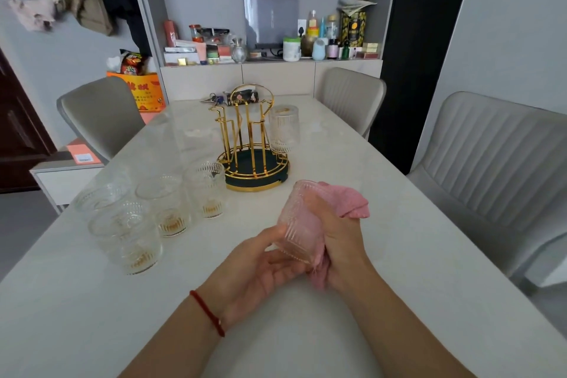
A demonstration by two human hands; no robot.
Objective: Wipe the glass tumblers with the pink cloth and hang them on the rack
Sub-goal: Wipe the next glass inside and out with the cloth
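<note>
Held tumbler: ribbed clear glass tumbler (299, 221), tilted above the pale marble-look table (399, 239), mouth pointing away and up, base toward the person.
Left hand: left hand (260, 264), a red string bracelet (208, 313) on its wrist, curls its fingers round the tumbler's base end, thumb on the near side.
Right hand: right hand (340, 242) grips the pink cloth (349, 199) against the tumbler's right side; cloth bunches out past the rim and hangs below the palm.
Rack: gold wire rack with a dark green round tray (253, 144), standing mid-table, beyond the hands.
Hung tumbler: one ribbed glass tumbler (283, 129), upside down on the rack's right-hand peg.
Waiting tumblers: four ribbed glass tumblers (167, 205), upright in a cluster left of the hands, near the rack, gold-tinted at their bases.
Chairs: grey padded chairs (497, 169) round the table.
Shelf: cluttered shelf of bottles and boxes (322, 40) behind.
</note>
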